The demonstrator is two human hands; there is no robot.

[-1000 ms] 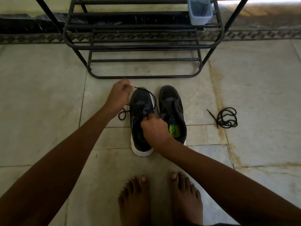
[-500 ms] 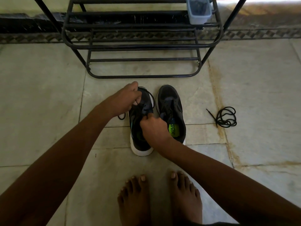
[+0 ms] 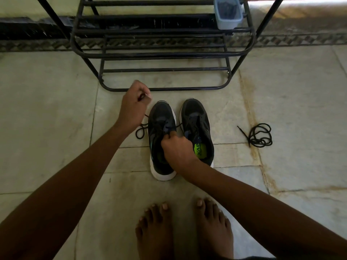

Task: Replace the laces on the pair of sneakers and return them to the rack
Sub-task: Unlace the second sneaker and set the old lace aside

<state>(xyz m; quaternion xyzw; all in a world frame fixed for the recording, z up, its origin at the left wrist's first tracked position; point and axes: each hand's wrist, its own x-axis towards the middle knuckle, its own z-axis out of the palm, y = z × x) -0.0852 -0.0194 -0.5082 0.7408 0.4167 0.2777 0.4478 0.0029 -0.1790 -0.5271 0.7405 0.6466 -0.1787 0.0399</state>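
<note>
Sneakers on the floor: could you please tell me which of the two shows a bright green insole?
The right sneaker, nearer the loose coiled lace. Its green insole shows at the heel; the right hand covers the left sneaker.

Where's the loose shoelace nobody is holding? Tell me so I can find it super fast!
Start at the black metal shoe rack at the top, then look down to the two dark sneakers, the left sneaker and the right sneaker, on the floor before it. To their right, apart from them, lies the loose black lace, coiled in a small heap on the tile; the other lace hangs from a sneaker.
</note>
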